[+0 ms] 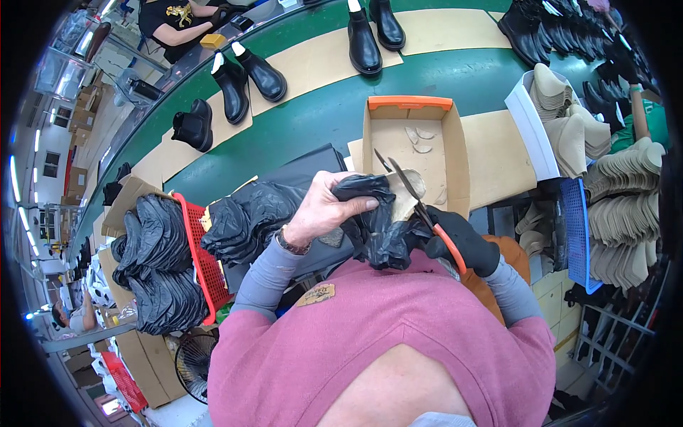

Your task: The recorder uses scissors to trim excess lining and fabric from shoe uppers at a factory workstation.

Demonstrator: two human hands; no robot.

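Observation:
My left hand [324, 210], bare with a band at the wrist, pinches a tan insole [407, 186] partly wrapped in thin black plastic [380, 231]. In my right hand [466, 242], black-gloved, is a pair of scissors [407, 178] with orange handles. Its blades stand apart at the insole's rounded end; whether they touch it I cannot tell. Just beyond is an open cardboard box [466, 153] with an orange rim, holding several curved tan offcuts [421, 149]. Black-wrapped pieces [249, 213] lie bunched on a dark surface left of my left hand.
A red basket [196, 249] of black-wrapped pieces stands at left. To the right are a white bin [530, 128] and a blue basket [580, 235] beside stacked tan insoles [626, 206]. Black boots [231, 89] line the green bench [306, 128]. Another person [174, 25] works across it.

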